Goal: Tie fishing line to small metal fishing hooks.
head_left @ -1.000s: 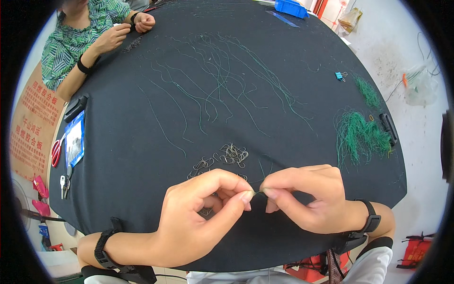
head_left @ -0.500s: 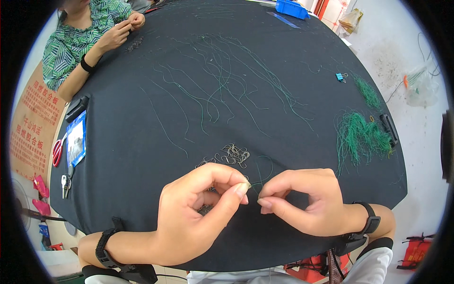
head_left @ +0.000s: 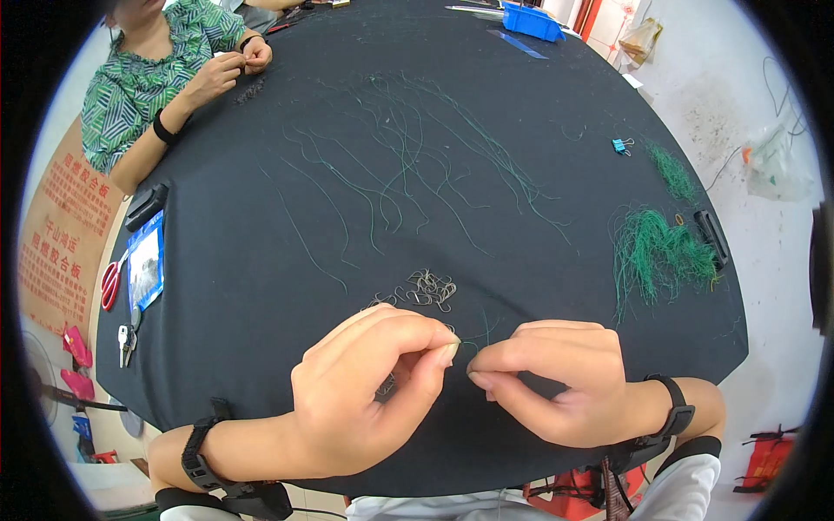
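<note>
Both hands were at lower centre of frame, fingertips facing each other, near but not touching. Left hand (head_left: pixel 343 404): thumb tip up against index tip in a tight pinch, index arched, oval gap between the two, other fingers mostly hidden behind. Right hand (head_left: pixel 582 369): same pinch, tips together and pointing left, sitting slightly lower in frame than the left tips; thumb below index, other fingers stacked behind. Left forearm (head_left: pixel 252 447) ran in from lower left, near horizontal. Right forearm (head_left: pixel 702 404) came in from lower right, angled slightly up toward the wrist. Both wrists roughly level.
</note>
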{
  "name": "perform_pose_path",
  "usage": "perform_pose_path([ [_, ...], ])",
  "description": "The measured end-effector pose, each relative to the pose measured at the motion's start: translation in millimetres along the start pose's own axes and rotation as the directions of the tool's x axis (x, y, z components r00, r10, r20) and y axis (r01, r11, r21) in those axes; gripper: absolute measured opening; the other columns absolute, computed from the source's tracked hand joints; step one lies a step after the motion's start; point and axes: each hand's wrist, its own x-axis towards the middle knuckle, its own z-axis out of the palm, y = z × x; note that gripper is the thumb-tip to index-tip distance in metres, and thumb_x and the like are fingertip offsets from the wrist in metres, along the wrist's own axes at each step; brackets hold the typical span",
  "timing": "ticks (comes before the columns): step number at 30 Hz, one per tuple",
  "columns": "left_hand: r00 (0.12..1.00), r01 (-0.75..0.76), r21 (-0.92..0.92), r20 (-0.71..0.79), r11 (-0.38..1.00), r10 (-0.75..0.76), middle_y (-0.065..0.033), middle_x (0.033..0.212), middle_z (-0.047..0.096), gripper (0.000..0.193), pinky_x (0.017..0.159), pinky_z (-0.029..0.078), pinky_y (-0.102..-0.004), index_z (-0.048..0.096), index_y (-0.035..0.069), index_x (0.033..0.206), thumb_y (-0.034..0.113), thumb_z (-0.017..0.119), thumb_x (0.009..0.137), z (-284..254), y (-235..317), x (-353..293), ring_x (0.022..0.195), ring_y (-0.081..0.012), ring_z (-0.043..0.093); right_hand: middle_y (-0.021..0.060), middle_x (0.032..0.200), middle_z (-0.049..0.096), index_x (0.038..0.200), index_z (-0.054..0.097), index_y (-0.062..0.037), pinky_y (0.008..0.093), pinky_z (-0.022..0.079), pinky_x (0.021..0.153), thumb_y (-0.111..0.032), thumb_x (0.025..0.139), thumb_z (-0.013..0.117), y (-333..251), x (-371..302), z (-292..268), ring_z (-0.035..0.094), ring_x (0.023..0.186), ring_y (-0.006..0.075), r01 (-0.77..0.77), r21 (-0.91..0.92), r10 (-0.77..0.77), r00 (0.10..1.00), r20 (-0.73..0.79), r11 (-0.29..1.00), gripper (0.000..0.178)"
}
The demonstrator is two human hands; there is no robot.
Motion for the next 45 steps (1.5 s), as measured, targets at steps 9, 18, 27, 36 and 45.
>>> perform_pose_path([
  [9, 0.997, 0.023, -0.033, -0.076, 0.999, -0.025, -0.0104, 0.077, 0.063, 0.011, 0.051, 0.047, -0.0219, 0.06, -0.004, 0.089, -0.009, 0.062, 0.079, 6.0, -0.4, -0.5, 0.061, -0.0135, 0.058, 0.0065, 0.068, 0.065, 0.081, 0.067, -0.0012, 0.0253, 0.046, 0.052, 0.006, 0.072, 0.066, -0.3, -0.4, 0.1, 0.062, 0.056, 0.0173, -0.013, -0.002, 0.013, 1.0, 0.007, 1.0, 0.012],
  [18, 0.999, 0.049, -0.048, 0.003, 0.998, -0.049, -0.0121, 0.084, 0.062, 0.008, 0.054, 0.049, -0.0189, 0.059, -0.006, 0.094, -0.006, 0.057, 0.087, 2.4, -0.5, -2.3, 0.067, -0.0095, 0.059, 0.0083, 0.067, 0.062, 0.084, 0.062, -0.0017, 0.0278, 0.048, 0.054, 0.0, 0.078, 0.067, -1.0, -1.9, -2.4, 0.062, 0.058, 0.0179, -0.155, 0.081, 0.15, 0.987, 0.06, 0.985, 0.007],
  [27, 0.997, 0.065, -0.096, -0.043, 0.993, -0.07, -0.0085, 0.076, 0.064, 0.013, 0.051, 0.048, -0.0219, 0.061, -0.002, 0.089, -0.009, 0.064, 0.078, 8.9, 0.1, -2.8, 0.061, -0.0129, 0.059, 0.0074, 0.058, 0.057, 0.099, 0.061, -0.0013, 0.027, 0.044, 0.044, -0.001, 0.077, 0.069, -4.7, -1.6, -3.1, 0.059, 0.05, 0.0165, -0.127, 0.019, 0.126, 0.991, 0.035, 0.992, 0.023],
  [36, 0.823, 0.564, -0.463, 0.248, 0.684, -0.511, -0.0074, 0.088, 0.064, 0.011, 0.058, 0.051, -0.0202, 0.06, -0.005, 0.099, -0.002, 0.057, 0.089, 1.5, 11.8, -2.8, 0.075, -0.0085, 0.062, 0.006, 0.056, 0.055, 0.095, 0.066, 0.0021, 0.0259, 0.038, 0.039, 0.004, 0.07, 0.072, 11.5, -2.2, -1.2, 0.051, 0.042, 0.0157, 0.225, -0.276, -0.241, 0.97, -0.023, 0.934, 0.026],
  [45, 0.758, 0.644, -0.547, 0.357, 0.535, -0.546, -0.0084, 0.087, 0.063, 0.013, 0.054, 0.048, -0.0192, 0.06, -0.005, 0.102, 0.003, 0.055, 0.092, -0.3, 10.8, -1.8, 0.074, -0.0077, 0.059, 0.0033, 0.061, 0.052, 0.1, 0.063, 0.0024, 0.0274, 0.042, 0.042, -0.004, 0.064, 0.066, 15.9, -5.0, -6.9, 0.053, 0.05, 0.0152, 0.328, -0.348, -0.314, 0.944, 0.096, 0.878, 0.037],
])
